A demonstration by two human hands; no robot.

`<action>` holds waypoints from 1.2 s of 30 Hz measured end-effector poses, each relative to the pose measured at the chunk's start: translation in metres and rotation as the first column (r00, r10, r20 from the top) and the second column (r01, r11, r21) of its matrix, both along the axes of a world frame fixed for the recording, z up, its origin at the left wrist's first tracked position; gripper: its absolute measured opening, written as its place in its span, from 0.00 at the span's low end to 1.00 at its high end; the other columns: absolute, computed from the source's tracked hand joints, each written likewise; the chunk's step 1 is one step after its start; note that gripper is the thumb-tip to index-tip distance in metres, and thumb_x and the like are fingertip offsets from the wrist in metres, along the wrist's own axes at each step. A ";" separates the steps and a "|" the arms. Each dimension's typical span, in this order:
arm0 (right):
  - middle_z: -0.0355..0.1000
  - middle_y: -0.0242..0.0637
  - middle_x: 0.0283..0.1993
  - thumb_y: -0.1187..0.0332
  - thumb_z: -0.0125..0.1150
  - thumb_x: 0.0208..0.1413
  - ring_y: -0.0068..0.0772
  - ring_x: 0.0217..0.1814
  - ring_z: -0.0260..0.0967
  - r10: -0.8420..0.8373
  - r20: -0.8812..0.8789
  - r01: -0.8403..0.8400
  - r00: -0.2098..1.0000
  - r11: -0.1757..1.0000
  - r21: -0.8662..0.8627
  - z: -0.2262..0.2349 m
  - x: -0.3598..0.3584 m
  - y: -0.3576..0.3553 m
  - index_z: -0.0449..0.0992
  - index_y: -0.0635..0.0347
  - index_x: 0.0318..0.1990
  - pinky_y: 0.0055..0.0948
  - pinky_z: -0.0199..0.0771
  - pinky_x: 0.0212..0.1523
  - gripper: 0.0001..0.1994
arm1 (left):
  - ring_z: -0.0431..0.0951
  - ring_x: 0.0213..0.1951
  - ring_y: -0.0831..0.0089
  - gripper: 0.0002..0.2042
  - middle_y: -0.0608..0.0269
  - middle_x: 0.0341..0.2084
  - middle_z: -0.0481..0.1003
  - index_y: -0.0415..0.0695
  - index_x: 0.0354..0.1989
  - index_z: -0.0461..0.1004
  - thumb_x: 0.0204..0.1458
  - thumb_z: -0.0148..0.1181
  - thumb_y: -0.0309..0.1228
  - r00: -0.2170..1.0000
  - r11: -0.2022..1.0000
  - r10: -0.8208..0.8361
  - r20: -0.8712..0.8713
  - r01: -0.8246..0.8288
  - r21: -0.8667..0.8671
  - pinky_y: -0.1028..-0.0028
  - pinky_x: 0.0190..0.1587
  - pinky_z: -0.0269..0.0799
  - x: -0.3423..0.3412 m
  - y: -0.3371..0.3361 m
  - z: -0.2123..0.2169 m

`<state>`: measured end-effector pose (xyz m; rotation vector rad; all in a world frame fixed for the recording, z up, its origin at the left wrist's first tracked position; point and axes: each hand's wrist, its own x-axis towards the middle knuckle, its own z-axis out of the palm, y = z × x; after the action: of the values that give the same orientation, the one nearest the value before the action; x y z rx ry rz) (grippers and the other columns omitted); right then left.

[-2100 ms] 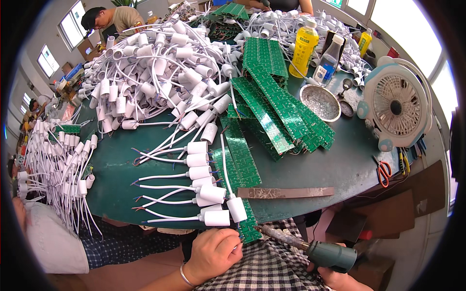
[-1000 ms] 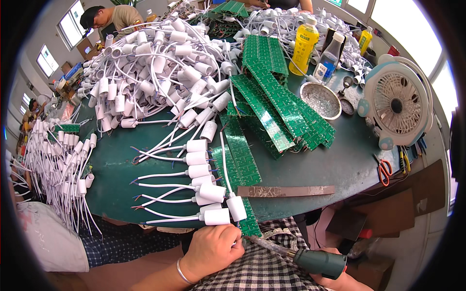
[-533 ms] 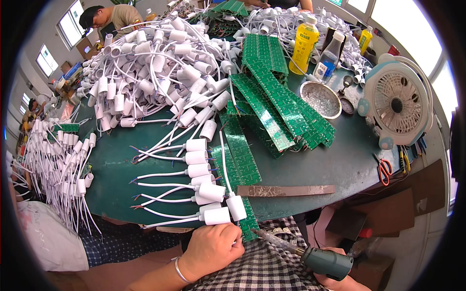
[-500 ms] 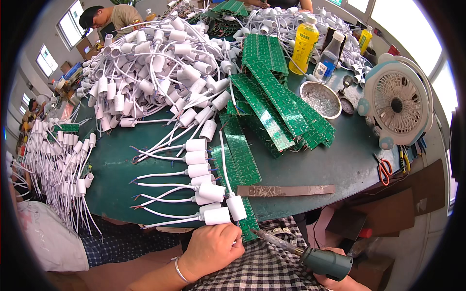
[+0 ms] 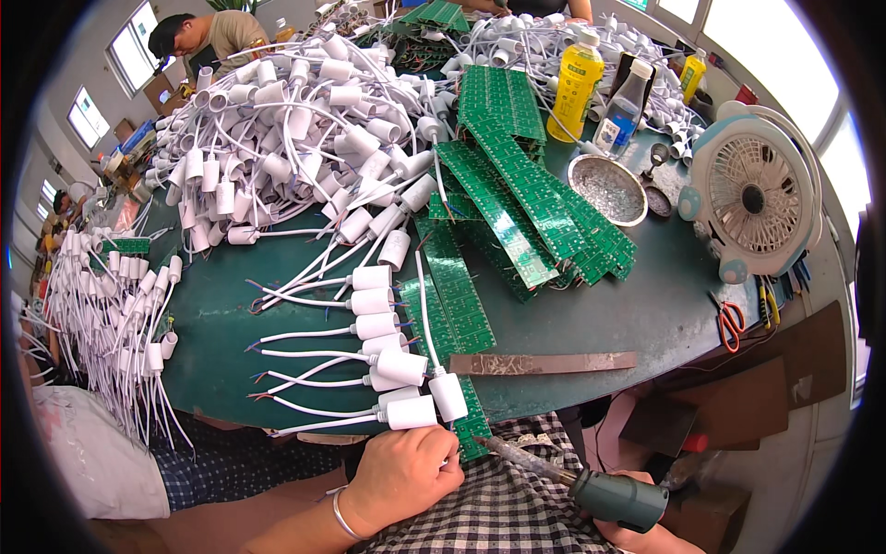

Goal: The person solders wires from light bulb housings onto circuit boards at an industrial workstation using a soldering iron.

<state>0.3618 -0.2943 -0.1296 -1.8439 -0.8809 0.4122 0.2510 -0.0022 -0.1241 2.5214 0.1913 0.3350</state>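
My right hand (image 5: pixel 620 530) wraps round the dark green handle of a soldering iron (image 5: pixel 604 497). Its barrel slants up and left, bringing the tip to the near end of a green circuit board strip (image 5: pixel 471 406). My left hand (image 5: pixel 406 471), with a bangle at the wrist, is closed beside that same end. A small whitish bit shows between its fingers, too little to name. Just beyond lie white lamp sockets (image 5: pixel 411 412) with white cables, in a row along the strip's left side. One socket (image 5: pixel 448 397) rests on the strip, its cable pointing away.
A large heap of white sockets (image 5: pixel 277 129) stands behind, beside stacked green circuit boards (image 5: pixel 517 203). A brown strip (image 5: pixel 544 363) lies across the near table. To the right are a metal bowl (image 5: pixel 607 190), bottles (image 5: pixel 575 88), a fan (image 5: pixel 752 198) and scissors (image 5: pixel 730 325). Other people sit around.
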 end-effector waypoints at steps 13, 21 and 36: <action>0.73 0.42 0.42 0.66 0.60 0.55 0.34 0.40 0.73 -0.011 -0.186 -0.006 0.982 0.996 -0.092 -0.015 0.005 -0.006 0.64 0.66 0.56 0.35 0.74 0.42 0.24 | 0.73 0.20 0.65 0.06 0.63 0.18 0.70 0.44 0.23 0.69 0.40 0.62 0.27 1.000 1.000 -0.001 -0.003 0.001 0.011 0.70 0.22 0.70 0.000 0.001 0.000; 0.65 0.39 0.55 0.58 0.70 0.43 0.40 0.60 0.63 0.190 -0.766 0.354 0.615 0.801 0.483 0.010 0.041 0.102 0.47 0.59 0.68 0.47 0.70 0.55 0.48 | 0.74 0.20 0.65 0.06 0.64 0.19 0.70 0.44 0.23 0.69 0.40 0.62 0.27 1.000 1.000 0.025 -0.004 -0.025 0.017 0.69 0.22 0.71 -0.003 0.000 0.000; 0.61 0.43 0.62 0.53 0.67 0.42 0.38 0.59 0.65 0.282 -0.585 0.043 0.761 0.877 0.479 -0.003 0.086 0.125 0.48 0.64 0.68 0.40 0.66 0.58 0.48 | 0.77 0.23 0.61 0.07 0.62 0.21 0.75 0.43 0.29 0.69 0.46 0.61 0.31 0.988 0.982 0.112 -0.106 -0.127 -0.142 0.66 0.25 0.73 -0.013 -0.008 0.004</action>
<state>0.4476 -0.1697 -0.1324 -1.0706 -0.5479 0.7861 0.2385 -0.0102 -0.1201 2.3852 0.3934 0.2354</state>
